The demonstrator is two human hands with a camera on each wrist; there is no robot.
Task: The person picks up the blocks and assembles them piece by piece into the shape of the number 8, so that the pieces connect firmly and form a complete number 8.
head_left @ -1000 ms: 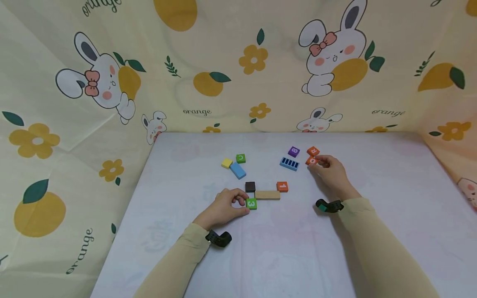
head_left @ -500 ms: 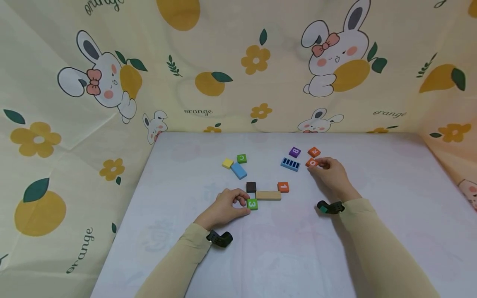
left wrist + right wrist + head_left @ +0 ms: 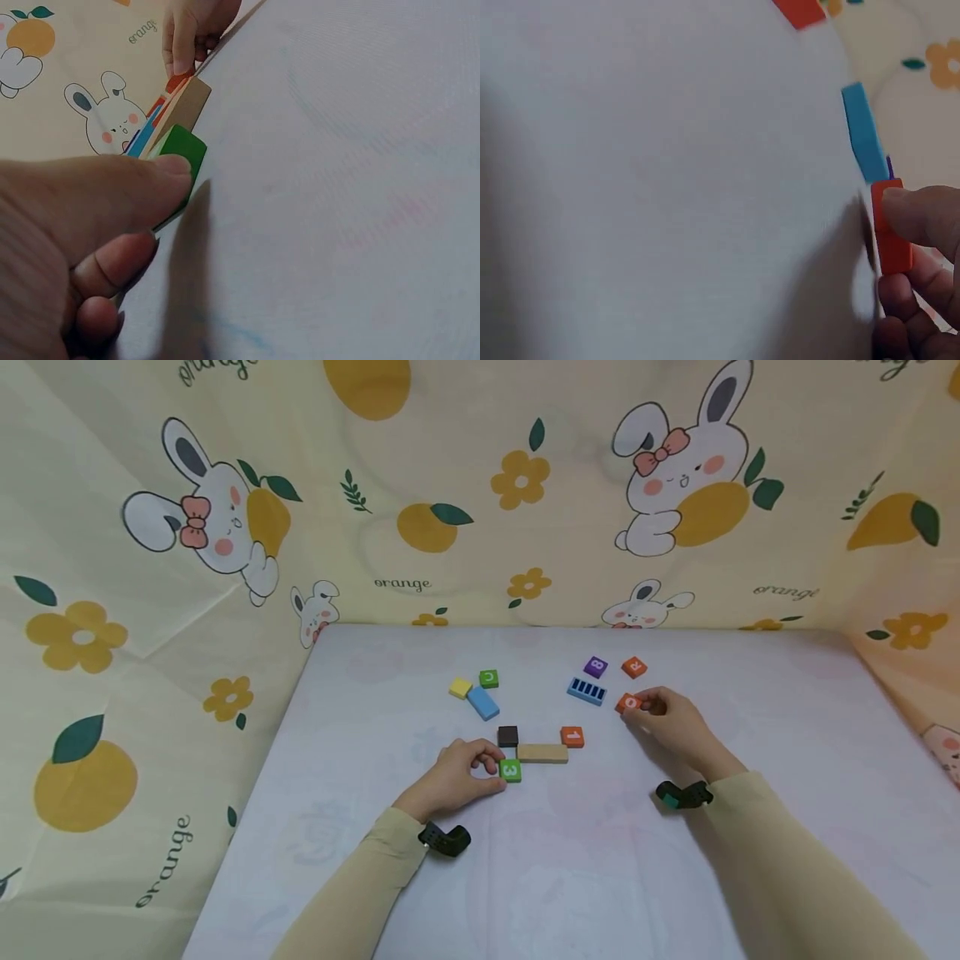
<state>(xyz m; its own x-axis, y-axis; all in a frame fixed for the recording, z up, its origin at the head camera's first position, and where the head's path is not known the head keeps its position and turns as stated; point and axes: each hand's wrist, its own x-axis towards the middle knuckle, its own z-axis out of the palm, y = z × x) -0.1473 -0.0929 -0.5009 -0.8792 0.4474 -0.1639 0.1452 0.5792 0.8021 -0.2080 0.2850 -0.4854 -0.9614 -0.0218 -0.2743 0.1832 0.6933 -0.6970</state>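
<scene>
My left hand (image 3: 453, 781) pinches a green block marked 3 (image 3: 511, 770); in the left wrist view the thumb lies on the green block's side (image 3: 184, 142). That block touches the lower left end of a plain wooden block (image 3: 542, 753). A black block (image 3: 507, 737) sits just above it, and an orange block marked 1 (image 3: 572, 737) stands at the wooden block's right end. Farther right, my right hand (image 3: 675, 724) pinches an orange block with a round character (image 3: 628, 702) between thumb and fingers, also seen as an orange block (image 3: 895, 251) in the right wrist view.
Beyond the right hand lie an orange block marked R (image 3: 633, 667), a purple block (image 3: 596, 667) and a blue block with dark bars (image 3: 587, 691). A yellow block (image 3: 461, 687), a green block marked C (image 3: 489, 678) and a blue block (image 3: 483, 702) cluster at left.
My right hand has drawn the round-character orange block toward me, away from the R block. My left hand keeps its pinch on the green block. The head view has shifted slightly.
</scene>
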